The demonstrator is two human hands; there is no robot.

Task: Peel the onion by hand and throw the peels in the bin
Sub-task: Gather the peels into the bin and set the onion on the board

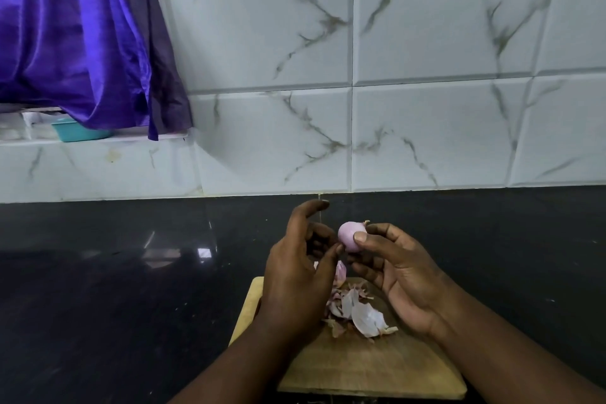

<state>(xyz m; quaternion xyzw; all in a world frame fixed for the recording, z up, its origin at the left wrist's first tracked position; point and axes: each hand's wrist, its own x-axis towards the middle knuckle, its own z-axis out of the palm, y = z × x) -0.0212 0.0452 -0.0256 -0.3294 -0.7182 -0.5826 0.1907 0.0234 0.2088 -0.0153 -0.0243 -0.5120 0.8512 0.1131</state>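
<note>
A small pale purple onion (349,236) is held above the wooden cutting board (360,367). My right hand (403,275) grips it between thumb and fingers. My left hand (301,269) is just left of the onion, its thumb tip touching the onion's lower left side and its fingers spread. A heap of pink and white onion peels (359,311) lies on the board under my hands. No bin is in view.
The board rests on a dark, glossy stone counter (114,289) that ends at a white marble-tiled wall (426,125). A purple curtain (72,36) hangs at the upper left over a sill with a teal container (77,132).
</note>
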